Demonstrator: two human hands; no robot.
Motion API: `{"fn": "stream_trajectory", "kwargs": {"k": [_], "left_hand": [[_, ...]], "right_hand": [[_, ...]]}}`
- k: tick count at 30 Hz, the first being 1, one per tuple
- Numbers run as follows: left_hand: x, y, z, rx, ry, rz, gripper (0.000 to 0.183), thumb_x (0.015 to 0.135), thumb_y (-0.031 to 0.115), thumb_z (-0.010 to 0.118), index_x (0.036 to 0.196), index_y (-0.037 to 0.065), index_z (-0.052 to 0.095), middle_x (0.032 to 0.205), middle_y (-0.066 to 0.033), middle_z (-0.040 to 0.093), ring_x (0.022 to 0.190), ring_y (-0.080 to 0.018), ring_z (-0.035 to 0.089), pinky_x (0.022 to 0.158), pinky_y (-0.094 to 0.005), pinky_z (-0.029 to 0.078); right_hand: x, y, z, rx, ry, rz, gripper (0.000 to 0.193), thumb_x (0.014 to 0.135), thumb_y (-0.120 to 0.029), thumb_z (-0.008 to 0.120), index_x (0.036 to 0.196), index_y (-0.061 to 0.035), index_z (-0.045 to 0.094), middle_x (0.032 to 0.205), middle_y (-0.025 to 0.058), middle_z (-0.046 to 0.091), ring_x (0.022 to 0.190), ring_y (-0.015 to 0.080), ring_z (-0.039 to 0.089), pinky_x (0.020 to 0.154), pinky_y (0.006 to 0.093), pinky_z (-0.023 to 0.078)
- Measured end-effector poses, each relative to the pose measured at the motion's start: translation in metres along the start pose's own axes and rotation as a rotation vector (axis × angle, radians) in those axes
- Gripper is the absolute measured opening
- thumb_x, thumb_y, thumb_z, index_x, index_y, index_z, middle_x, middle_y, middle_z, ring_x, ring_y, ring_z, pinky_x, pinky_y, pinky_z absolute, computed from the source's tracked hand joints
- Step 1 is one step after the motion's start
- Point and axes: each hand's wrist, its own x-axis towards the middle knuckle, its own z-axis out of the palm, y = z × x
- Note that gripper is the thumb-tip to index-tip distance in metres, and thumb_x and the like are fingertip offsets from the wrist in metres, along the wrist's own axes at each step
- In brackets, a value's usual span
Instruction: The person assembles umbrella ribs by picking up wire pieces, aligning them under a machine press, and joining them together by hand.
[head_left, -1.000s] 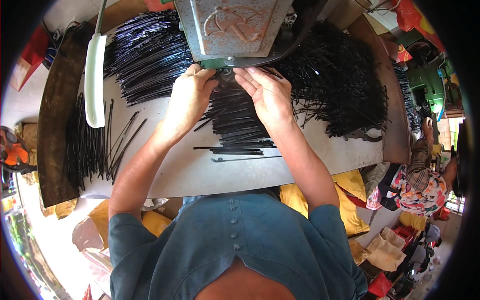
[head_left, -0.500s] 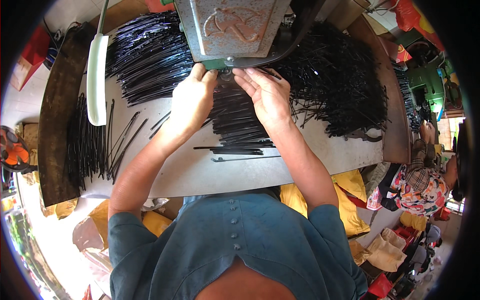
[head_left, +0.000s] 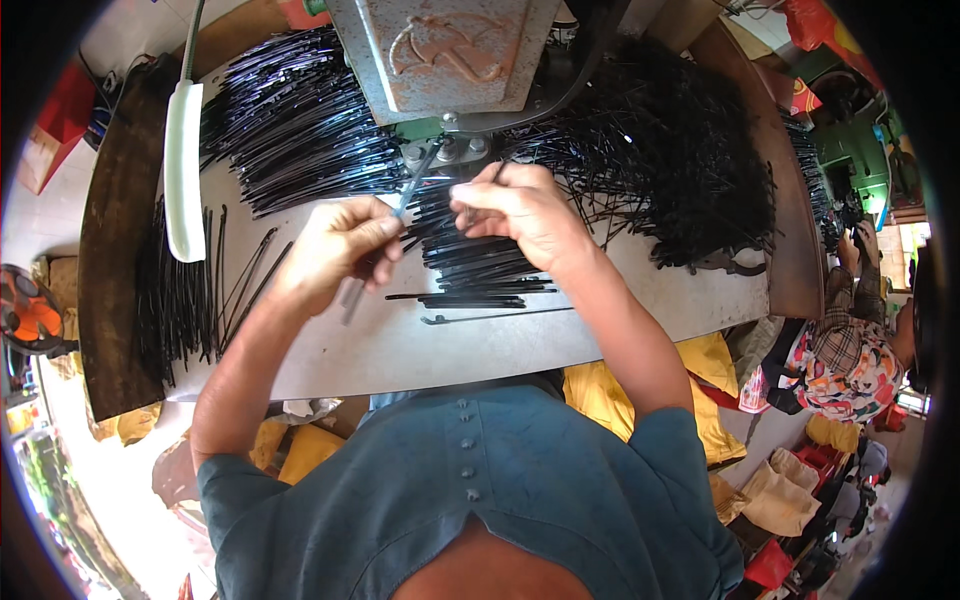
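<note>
My left hand (head_left: 345,245) is closed on a thin black metal rod (head_left: 420,175), which slants up toward the bolted fixture (head_left: 447,150) beneath the machine head. Its lower end pokes out below the fingers, blurred by motion. My right hand (head_left: 525,205), just right of the fixture, pinches another thin black rod (head_left: 499,172), of which only a short piece shows. Under and between the hands lies a stack of similar rods (head_left: 480,270) on the metal tabletop (head_left: 350,350). The grey machine head (head_left: 450,60) with a raised emblem stands directly beyond.
A large rod bundle (head_left: 310,130) lies at the back left, a tangled heap (head_left: 670,150) at the right, and a smaller row (head_left: 175,300) at the left edge. A white lamp (head_left: 185,175) hangs over the left side. Another person (head_left: 850,360) sits at far right.
Both hands have drawn back from the fixture, the left toward me and leftward, the right slightly nearer. The fixture's bolts and the rod in my left hand now show.
</note>
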Motion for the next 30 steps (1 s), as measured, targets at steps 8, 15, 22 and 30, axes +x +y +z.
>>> {"fn": "stream_trajectory", "kwargs": {"k": [8, 15, 22, 30], "left_hand": [[-0.003, -0.006, 0.022, -0.217, -0.116, -0.042, 0.017, 0.085, 0.016, 0.047, 0.079, 0.000, 0.052, 0.062, -0.0061, 0.054, 0.043, -0.0109, 0.050, 0.038, -0.0207, 0.041], [0.008, -0.007, 0.037, 0.967, 0.633, 1.017, 0.039, 0.068, 0.001, 0.060, 0.104, -0.002, 0.045, 0.095, -0.0161, 0.048, 0.084, -0.0275, 0.049, 0.074, -0.0331, 0.040], [0.037, -0.004, 0.031, -0.494, 0.122, 0.152, 0.023, 0.079, 0.022, 0.057, 0.081, -0.001, 0.054, 0.070, -0.0108, 0.059, 0.054, -0.0141, 0.055, 0.049, -0.0234, 0.044], [0.070, -0.003, 0.013, -0.673, 0.161, 0.180, 0.016, 0.081, 0.016, 0.054, 0.081, 0.000, 0.054, 0.064, -0.0107, 0.059, 0.049, -0.0132, 0.053, 0.044, -0.0226, 0.043]], "right_hand": [[0.005, 0.003, 0.016, 0.029, -0.137, -0.047, 0.022, 0.075, -0.018, 0.063, 0.077, 0.0017, 0.053, 0.069, 0.0058, 0.056, 0.055, 0.0095, 0.054, 0.047, 0.0204, 0.046], [0.016, -0.003, -0.012, 0.276, 0.016, -0.160, 0.017, 0.080, -0.008, 0.052, 0.088, 0.0072, 0.053, 0.087, 0.0171, 0.058, 0.078, 0.0265, 0.060, 0.068, 0.0336, 0.052], [0.023, 0.000, -0.016, 0.468, 0.187, -0.256, 0.017, 0.082, -0.008, 0.048, 0.091, 0.0064, 0.050, 0.090, 0.0190, 0.056, 0.083, 0.0302, 0.058, 0.072, 0.0369, 0.051], [0.029, 0.001, -0.011, 0.476, 0.181, -0.292, 0.018, 0.083, -0.009, 0.048, 0.092, 0.0075, 0.050, 0.091, 0.0193, 0.056, 0.083, 0.0304, 0.058, 0.072, 0.0372, 0.051]]}}
